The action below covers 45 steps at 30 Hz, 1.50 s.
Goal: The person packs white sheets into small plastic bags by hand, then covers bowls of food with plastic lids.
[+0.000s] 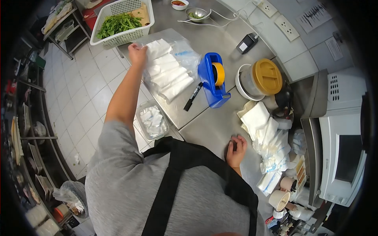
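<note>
My left hand (138, 54) is stretched out to the counter's far left edge, its fingers closed on the edge of a clear plastic bag (185, 49). Several white rolled plastic bundles (167, 70) lie side by side in and on that bag. My right hand (236, 151) rests near the counter's front, holding nothing, its fingers loosely bent and a little apart. Between the hands stand a blue tape dispenser (210, 80) with a yellow tape roll (219, 74) and a black marker (193, 96). Right of my right hand is a pile of white plastic bags (269, 137).
A white basket (118, 41) of green leaves (120, 25) sits at the far left corner. Below the counter edge is a clear tub (165, 133) of white packets. A yellow-lidded container (267, 76), a black adapter (247, 43) and a white microwave (342, 157) are at right.
</note>
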Each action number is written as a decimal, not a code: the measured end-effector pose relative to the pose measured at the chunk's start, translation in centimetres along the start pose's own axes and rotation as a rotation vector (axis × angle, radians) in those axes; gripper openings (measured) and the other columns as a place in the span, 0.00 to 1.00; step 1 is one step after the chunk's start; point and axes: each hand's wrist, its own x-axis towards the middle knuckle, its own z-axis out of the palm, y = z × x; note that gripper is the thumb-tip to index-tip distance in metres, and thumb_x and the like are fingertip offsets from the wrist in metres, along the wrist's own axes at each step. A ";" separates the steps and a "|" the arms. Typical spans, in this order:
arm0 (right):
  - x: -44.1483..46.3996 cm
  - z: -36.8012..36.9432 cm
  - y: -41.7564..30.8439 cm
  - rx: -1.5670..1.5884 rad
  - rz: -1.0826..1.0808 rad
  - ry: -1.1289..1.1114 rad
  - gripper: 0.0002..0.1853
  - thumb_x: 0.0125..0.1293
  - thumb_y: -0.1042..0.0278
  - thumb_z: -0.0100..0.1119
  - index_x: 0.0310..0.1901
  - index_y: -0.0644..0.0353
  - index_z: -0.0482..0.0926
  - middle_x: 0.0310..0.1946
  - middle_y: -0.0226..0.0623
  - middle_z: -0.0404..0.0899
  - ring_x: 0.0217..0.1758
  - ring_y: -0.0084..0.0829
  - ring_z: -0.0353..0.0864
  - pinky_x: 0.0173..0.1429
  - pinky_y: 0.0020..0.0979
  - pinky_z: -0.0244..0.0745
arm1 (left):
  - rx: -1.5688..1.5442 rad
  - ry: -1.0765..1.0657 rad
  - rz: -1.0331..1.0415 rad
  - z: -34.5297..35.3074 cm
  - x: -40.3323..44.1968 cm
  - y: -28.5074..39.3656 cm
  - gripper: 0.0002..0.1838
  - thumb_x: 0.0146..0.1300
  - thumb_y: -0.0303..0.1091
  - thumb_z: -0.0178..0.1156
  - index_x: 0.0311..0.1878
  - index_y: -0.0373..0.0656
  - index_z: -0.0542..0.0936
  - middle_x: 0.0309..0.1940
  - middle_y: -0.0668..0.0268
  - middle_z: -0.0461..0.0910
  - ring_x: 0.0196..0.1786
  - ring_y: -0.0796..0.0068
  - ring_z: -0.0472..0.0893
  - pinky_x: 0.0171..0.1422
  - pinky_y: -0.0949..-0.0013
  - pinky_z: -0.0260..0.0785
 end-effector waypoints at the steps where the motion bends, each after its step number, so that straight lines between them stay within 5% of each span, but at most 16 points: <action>1: 0.0 -0.1 0.1 -0.007 -0.006 -0.010 0.12 0.56 0.74 0.60 0.43 0.62 0.78 0.52 0.49 0.68 0.56 0.47 0.69 0.60 0.40 0.65 | -0.210 -0.043 -0.101 0.1 -1.6 1.0 0.13 0.49 0.24 0.65 0.38 0.40 0.74 0.35 0.63 0.78 0.33 0.71 0.77 0.41 0.69 0.70; 4: 0.9 0.3 -1.2 0.056 -0.048 -0.062 0.17 0.55 0.72 0.61 0.48 0.62 0.76 0.54 0.49 0.66 0.59 0.47 0.67 0.61 0.40 0.64 | -0.394 -0.387 -0.119 -1.3 -6.3 3.3 0.11 0.53 0.25 0.65 0.40 0.39 0.76 0.32 0.67 0.77 0.34 0.74 0.76 0.39 0.71 0.70; 9: 4.9 2.1 -8.5 0.536 -0.118 -0.236 0.32 0.53 0.70 0.66 0.61 0.59 0.68 0.61 0.48 0.63 0.63 0.44 0.64 0.63 0.40 0.63 | -0.136 -0.399 0.303 -2.0 -18.9 8.1 0.13 0.54 0.25 0.62 0.44 0.39 0.78 0.33 0.66 0.79 0.35 0.75 0.76 0.41 0.71 0.70; 11: 6.3 3.0 -11.2 0.795 0.013 -0.271 0.36 0.53 0.69 0.67 0.64 0.60 0.65 0.65 0.47 0.59 0.65 0.41 0.63 0.63 0.40 0.64 | -0.033 -0.497 0.379 -2.9 -24.4 9.6 0.14 0.53 0.25 0.61 0.46 0.41 0.78 0.37 0.63 0.79 0.37 0.69 0.77 0.44 0.70 0.70; 14: 7.2 5.0 -11.7 1.163 -0.022 -0.188 0.31 0.58 0.68 0.65 0.62 0.62 0.67 0.64 0.44 0.62 0.61 0.35 0.68 0.61 0.35 0.66 | -0.084 -0.802 0.509 -4.3 -30.8 8.6 0.20 0.53 0.25 0.60 0.52 0.41 0.77 0.48 0.56 0.77 0.50 0.56 0.77 0.56 0.65 0.69; 20: 5.9 6.4 -4.8 1.148 0.287 -0.180 0.16 0.71 0.66 0.49 0.56 0.66 0.71 0.46 0.40 0.79 0.48 0.26 0.77 0.56 0.27 0.69 | -0.005 -1.242 0.803 -6.9 -32.6 6.7 0.29 0.52 0.24 0.61 0.61 0.42 0.71 0.62 0.55 0.69 0.68 0.52 0.64 0.71 0.58 0.58; 21: 5.7 5.3 -5.0 1.302 0.361 -0.240 0.16 0.73 0.64 0.46 0.53 0.67 0.71 0.44 0.40 0.79 0.48 0.28 0.77 0.57 0.29 0.69 | 0.055 -1.056 0.999 -7.5 -31.6 7.4 0.34 0.51 0.28 0.65 0.63 0.42 0.68 0.65 0.55 0.65 0.68 0.55 0.64 0.70 0.57 0.57; 25: 5.6 1.4 -4.8 1.392 0.329 -0.422 0.15 0.73 0.61 0.45 0.49 0.66 0.73 0.43 0.41 0.79 0.50 0.33 0.77 0.59 0.32 0.70 | 0.008 -0.596 0.546 -8.3 -27.4 9.8 0.48 0.45 0.39 0.72 0.69 0.43 0.57 0.64 0.54 0.65 0.70 0.55 0.59 0.73 0.56 0.50; 28: 5.5 -0.6 -4.9 1.377 0.257 -0.484 0.15 0.73 0.60 0.46 0.48 0.65 0.73 0.42 0.41 0.78 0.50 0.33 0.77 0.59 0.34 0.70 | -0.093 -0.788 0.330 -7.2 -24.6 10.8 0.55 0.45 0.41 0.74 0.72 0.43 0.50 0.64 0.54 0.65 0.71 0.61 0.58 0.73 0.58 0.51; 31: 5.4 -2.3 -5.7 1.414 0.236 -0.515 0.14 0.72 0.61 0.47 0.47 0.65 0.73 0.42 0.41 0.78 0.50 0.32 0.77 0.59 0.34 0.70 | -0.241 -1.093 -0.362 -6.6 -23.5 13.5 0.44 0.48 0.38 0.73 0.67 0.41 0.61 0.57 0.56 0.73 0.63 0.65 0.68 0.66 0.63 0.59; 34: 5.4 -3.5 -4.9 1.442 0.190 -0.465 0.12 0.70 0.66 0.50 0.50 0.63 0.74 0.46 0.39 0.78 0.51 0.32 0.77 0.60 0.36 0.71 | -0.308 -1.305 -0.228 -5.9 -23.1 15.1 0.28 0.50 0.32 0.71 0.55 0.39 0.74 0.46 0.62 0.80 0.50 0.72 0.78 0.57 0.70 0.67; 37: 5.4 -3.6 -3.1 1.441 0.229 -0.388 0.12 0.69 0.69 0.52 0.52 0.62 0.75 0.47 0.36 0.78 0.51 0.31 0.77 0.59 0.38 0.72 | -0.336 -1.227 0.094 -7.0 -24.9 20.4 0.16 0.53 0.29 0.68 0.44 0.36 0.78 0.37 0.69 0.81 0.39 0.78 0.79 0.50 0.74 0.70; 40: 4.0 -1.6 0.1 1.330 0.318 -0.362 0.12 0.68 0.71 0.53 0.51 0.62 0.75 0.47 0.34 0.78 0.49 0.30 0.77 0.55 0.37 0.74 | -0.099 -1.294 0.405 -5.5 -25.4 19.8 0.16 0.53 0.28 0.67 0.45 0.35 0.78 0.36 0.69 0.81 0.40 0.79 0.78 0.49 0.74 0.70; 45: 5.4 -1.5 1.5 1.103 0.351 -0.089 0.11 0.67 0.71 0.55 0.49 0.64 0.77 0.42 0.34 0.80 0.42 0.26 0.78 0.51 0.30 0.75 | -0.093 -1.234 0.276 -5.6 -23.5 18.7 0.12 0.53 0.25 0.67 0.42 0.38 0.79 0.37 0.71 0.80 0.42 0.82 0.76 0.53 0.73 0.68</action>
